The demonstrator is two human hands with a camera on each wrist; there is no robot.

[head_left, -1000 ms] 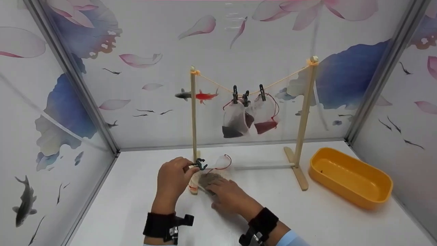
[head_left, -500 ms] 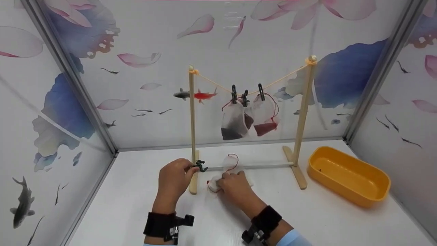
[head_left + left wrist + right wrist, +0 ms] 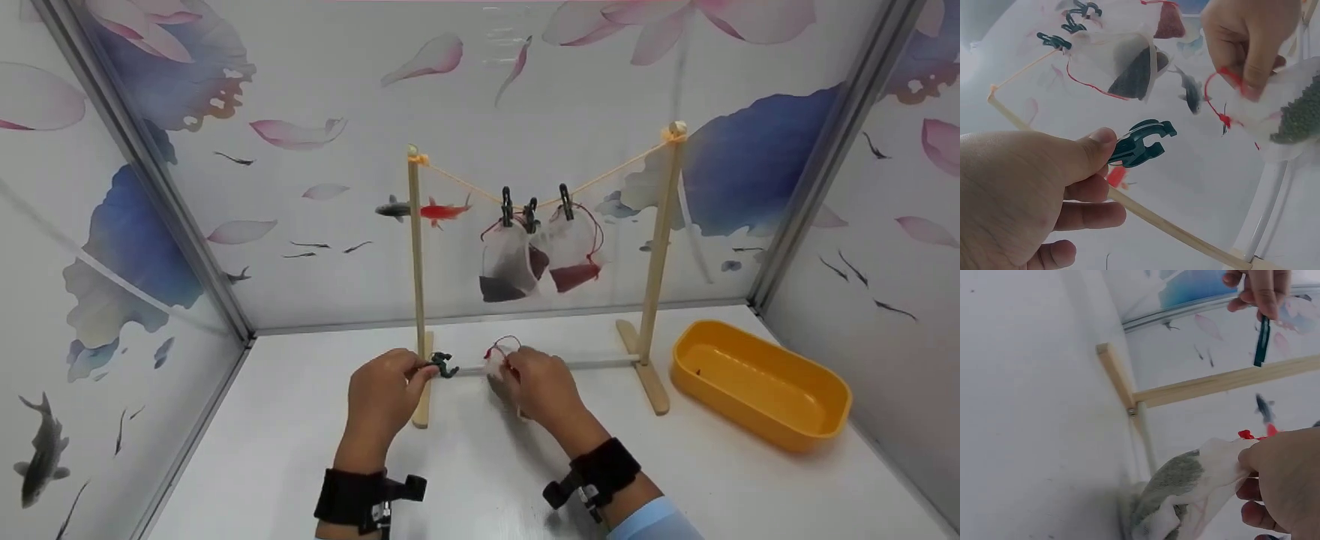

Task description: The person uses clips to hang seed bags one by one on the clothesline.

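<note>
Between thumb and forefinger, my left hand pinches a dark green plastic clip, whose jaws face away from the hand. A white drawstring bag with small green beans or pellets is pinched near its top by my right hand; its red cord hangs loose beside the fingers. In the head view most of this bag is hidden by the right hand. Behind the hands, several similar bags hang on a sagging string, one with dark contents and another with red, each under a clip.
Two wooden posts with flat feet bear the string, and a white rod joins them low down, just behind the hands. A yellow tray stands to the right on the white table. Printed panels enclose the back and sides.
My right hand has taken up the bag from the table near the left post, turned it and moved it right and upward. The left hand with the clip has stayed nearly still.
</note>
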